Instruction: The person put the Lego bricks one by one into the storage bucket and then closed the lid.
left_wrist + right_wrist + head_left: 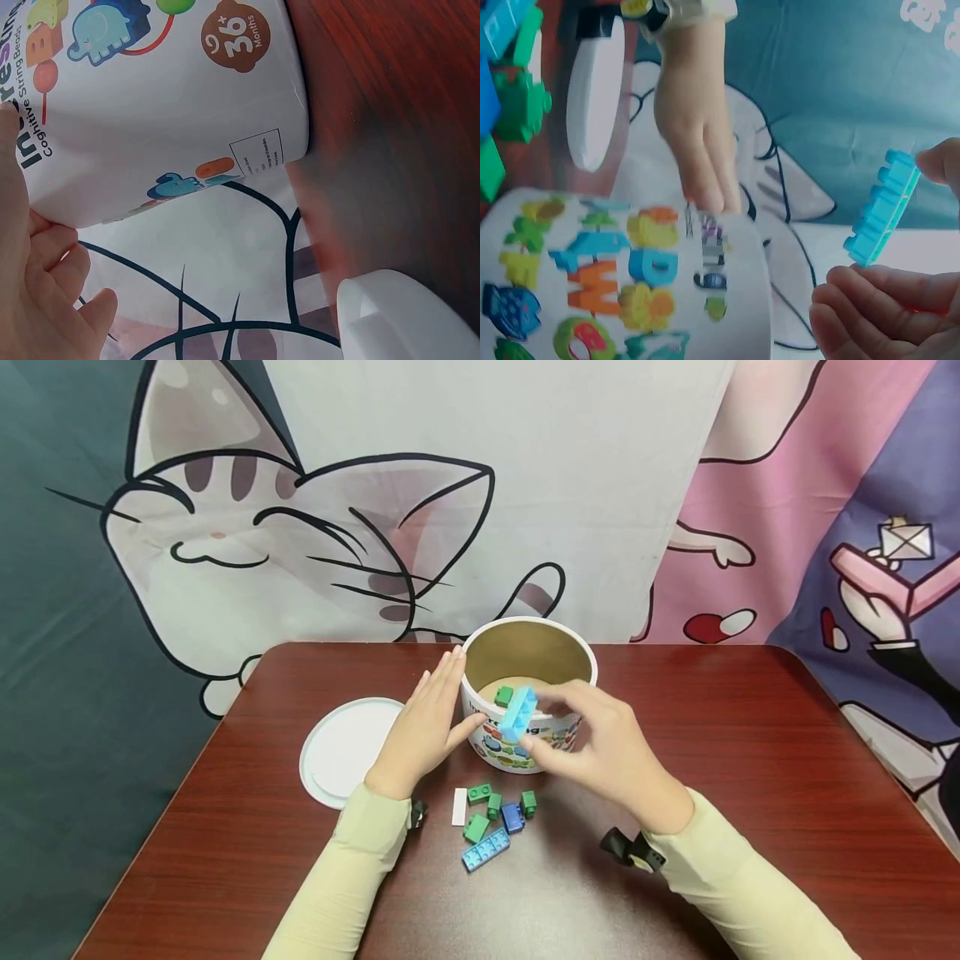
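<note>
A light blue toy building brick (518, 714) is pinched between thumb and fingers of my right hand (611, 752), over the near rim of a white printed tub (528, 760). In the right wrist view the brick (885, 210) shows its row of studs. My left hand (427, 718) rests against the tub's left side, fingers straight and thumb toward the front. Inside the tub lies a green brick (503, 696). In the left wrist view, fingertips of the left hand (52, 277) touch the tub's wall (172, 127).
Several loose bricks lie on the table before the tub: green bricks (476, 828), a dark blue brick (513, 817), a long blue brick (486, 849) and a white piece (459, 807). A white round lid (345, 752) lies at the left. A cartoon cloth (570, 485) hangs behind.
</note>
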`<state>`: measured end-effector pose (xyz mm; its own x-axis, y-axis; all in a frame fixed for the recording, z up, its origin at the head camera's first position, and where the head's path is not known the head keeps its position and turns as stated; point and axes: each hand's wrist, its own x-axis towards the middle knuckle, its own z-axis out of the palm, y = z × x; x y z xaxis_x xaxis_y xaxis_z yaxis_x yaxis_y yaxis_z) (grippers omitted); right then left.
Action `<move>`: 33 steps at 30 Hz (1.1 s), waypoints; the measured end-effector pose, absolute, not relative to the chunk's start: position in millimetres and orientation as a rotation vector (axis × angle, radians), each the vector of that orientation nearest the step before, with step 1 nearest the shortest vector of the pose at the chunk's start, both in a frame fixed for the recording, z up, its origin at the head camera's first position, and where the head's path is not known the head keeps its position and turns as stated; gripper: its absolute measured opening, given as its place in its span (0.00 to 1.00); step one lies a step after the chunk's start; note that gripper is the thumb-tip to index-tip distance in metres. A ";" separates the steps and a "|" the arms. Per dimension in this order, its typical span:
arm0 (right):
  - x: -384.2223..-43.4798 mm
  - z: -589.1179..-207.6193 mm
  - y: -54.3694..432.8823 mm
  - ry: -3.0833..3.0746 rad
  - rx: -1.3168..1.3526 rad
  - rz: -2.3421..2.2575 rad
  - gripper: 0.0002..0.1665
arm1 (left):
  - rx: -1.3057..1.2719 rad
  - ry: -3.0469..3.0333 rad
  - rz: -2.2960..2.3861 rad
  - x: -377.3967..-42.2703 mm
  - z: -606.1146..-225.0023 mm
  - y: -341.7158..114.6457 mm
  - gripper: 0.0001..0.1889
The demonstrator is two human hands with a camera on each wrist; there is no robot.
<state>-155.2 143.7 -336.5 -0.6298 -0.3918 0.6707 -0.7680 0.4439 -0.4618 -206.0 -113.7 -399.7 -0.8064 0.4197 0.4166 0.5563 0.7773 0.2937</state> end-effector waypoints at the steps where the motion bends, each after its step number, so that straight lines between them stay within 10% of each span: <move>1: -159.5 -335.0 143.8 -2.238 0.959 1.073 0.24 | -0.748 -2.643 -0.583 -206.0 -399.7 -113.4 0.47; 33: -252.1 -329.4 128.4 -2.942 0.654 0.541 0.24 | -0.749 -2.654 -0.607 -205.9 -401.2 -114.5 0.46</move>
<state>-252.1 128.4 -329.4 -0.9057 -0.3956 0.1521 -0.4238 0.8466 -0.3219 -205.9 -114.5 -401.2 -0.8127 0.4193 0.4047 0.5535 0.7727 0.3109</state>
